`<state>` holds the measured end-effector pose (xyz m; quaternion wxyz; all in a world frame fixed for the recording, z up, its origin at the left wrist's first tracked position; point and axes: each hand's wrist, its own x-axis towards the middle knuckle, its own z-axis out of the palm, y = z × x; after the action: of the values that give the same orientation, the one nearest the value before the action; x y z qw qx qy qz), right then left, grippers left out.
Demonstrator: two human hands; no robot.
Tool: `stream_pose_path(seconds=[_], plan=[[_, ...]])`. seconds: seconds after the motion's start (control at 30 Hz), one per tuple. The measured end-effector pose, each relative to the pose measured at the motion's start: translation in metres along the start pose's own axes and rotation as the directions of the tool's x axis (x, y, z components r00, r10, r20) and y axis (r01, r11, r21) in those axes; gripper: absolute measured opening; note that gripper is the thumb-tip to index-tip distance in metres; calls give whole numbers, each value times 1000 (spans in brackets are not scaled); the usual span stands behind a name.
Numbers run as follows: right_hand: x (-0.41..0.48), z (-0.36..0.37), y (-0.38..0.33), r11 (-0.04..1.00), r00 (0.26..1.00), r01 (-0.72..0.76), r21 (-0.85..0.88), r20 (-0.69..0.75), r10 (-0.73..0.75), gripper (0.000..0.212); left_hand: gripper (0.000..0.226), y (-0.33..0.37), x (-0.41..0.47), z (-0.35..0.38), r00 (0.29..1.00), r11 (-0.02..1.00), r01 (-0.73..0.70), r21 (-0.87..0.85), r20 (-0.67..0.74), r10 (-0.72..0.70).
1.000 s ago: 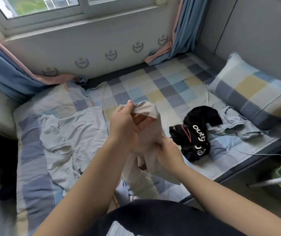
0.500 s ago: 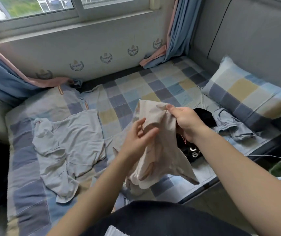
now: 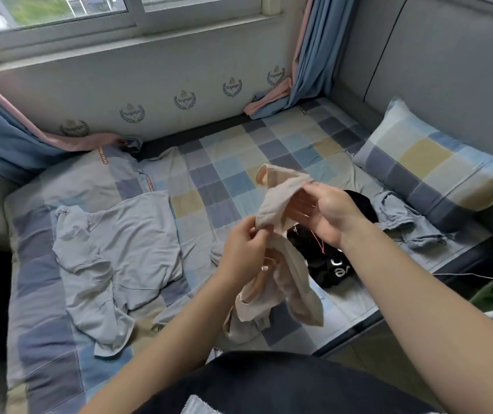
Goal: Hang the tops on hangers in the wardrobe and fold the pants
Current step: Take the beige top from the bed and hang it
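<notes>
Between the 2 hands, above the bed (image 3: 224, 177), hangs the beige garment (image 3: 281, 198). The left hand (image 3: 246, 243) pinches a bunched edge with thumb and curled fingers; the right hand (image 3: 327, 215) pins the upper hem, thumb over fingers slipped beneath the cloth. It looks light, thin and limp, likely to slump unless held along a seam or hem. Both forearms reach forward, the right higher.
</notes>
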<state>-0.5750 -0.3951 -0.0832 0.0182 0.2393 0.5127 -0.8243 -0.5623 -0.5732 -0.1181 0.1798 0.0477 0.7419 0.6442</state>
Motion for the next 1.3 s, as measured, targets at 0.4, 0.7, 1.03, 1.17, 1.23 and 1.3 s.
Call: stream_pose_path(seconds=[0.4, 0.7, 1.03, 1.17, 1.23, 1.3], plan=[[-36, -2, 111, 781, 995, 48, -623, 101, 19, 53, 17, 48, 7, -12, 985, 885, 138, -445, -30, -169], [-13, -23, 109, 540, 972, 82, -838, -52, -229, 21, 22, 53, 9, -31, 988, 898, 63, -435, -101, -119], [-5, -65, 67, 708, 957, 201, -677, -19, -290, 26, 27, 31, 40, -53, 967, 1000, -23, 17, -255, 27], [-10, -44, 36, 902, 977, 187, -388, -25, -213, 17, 72, 14, 27, -41, 985, 925, -6, 380, -155, 71], [-11, -32, 21, 943, 981, 181, -278, -10, -192, 18, 69, 5, 13, -28, 996, 924, -92, 371, 48, 80], [-12, -21, 5, 968, 985, 172, -181, 4, -174, 19, 56, -5, 1, -13, 973, 919, -98, 382, 230, 8]])
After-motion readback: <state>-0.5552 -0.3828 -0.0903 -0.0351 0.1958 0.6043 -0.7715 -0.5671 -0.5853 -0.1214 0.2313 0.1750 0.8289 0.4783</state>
